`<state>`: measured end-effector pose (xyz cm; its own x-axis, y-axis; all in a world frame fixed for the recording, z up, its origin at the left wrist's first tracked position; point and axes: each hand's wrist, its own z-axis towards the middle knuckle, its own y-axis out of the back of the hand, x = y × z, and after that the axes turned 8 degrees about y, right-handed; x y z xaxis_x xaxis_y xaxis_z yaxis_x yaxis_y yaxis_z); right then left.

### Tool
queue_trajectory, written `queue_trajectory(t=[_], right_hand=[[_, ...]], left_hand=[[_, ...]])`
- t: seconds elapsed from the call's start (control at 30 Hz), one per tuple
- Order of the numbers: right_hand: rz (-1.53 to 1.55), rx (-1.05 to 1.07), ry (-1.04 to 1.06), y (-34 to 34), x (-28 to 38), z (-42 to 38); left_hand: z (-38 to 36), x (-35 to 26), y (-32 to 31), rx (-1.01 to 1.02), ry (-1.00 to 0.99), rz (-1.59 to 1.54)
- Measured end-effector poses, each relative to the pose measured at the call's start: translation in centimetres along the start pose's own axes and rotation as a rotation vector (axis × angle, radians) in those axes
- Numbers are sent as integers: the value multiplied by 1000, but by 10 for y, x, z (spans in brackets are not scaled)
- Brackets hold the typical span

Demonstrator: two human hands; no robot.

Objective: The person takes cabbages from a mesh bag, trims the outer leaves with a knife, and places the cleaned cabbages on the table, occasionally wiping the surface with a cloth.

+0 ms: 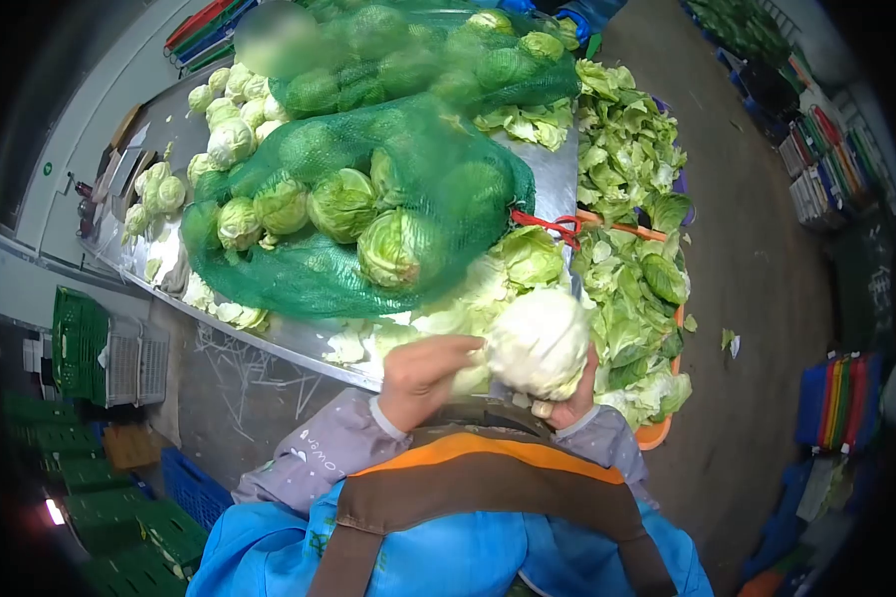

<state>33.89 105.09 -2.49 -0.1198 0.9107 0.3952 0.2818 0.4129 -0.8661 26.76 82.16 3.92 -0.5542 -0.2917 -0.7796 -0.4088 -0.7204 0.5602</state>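
A pale, trimmed cabbage [539, 343] rests in my right hand [573, 396], whose fingers wrap round its lower right side. My left hand [420, 378] is beside the cabbage's left side, its fingers bent together toward the leaves; whether they pinch a leaf is too small to tell. In front lies a green net bag [319, 269] with several green cabbages inside and a red tie [548, 227] at its right end. Loose leaves [458, 313] cover the table's near edge around the cabbage.
Several trimmed cabbages [231, 141] sit at the table's [299, 348] far left. Another net bag [418, 65] lies behind. Orange-rimmed crates of leaves [622, 298] stand on the right. A co-worker's blue sleeve [595, 12] shows at the top. Green crates [82, 343] stand left.
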Motion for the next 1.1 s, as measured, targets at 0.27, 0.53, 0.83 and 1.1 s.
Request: queue_trajectory(t=[0.27,0.53,0.83,1.1], right_hand=[[-175,49,122,-12,19,4],[55,-96,215,-15,19,-3],[-815,88,596,-62,30,-5],[-1128,43,857,-100,56,-1]], left_hand=[[59,-44,-21,-424,484,-352],[26,-6,-20,-23,703,-907],[45,-10,-37,143,895,-1621],[39,-9,-25,-114,708,-1229]])
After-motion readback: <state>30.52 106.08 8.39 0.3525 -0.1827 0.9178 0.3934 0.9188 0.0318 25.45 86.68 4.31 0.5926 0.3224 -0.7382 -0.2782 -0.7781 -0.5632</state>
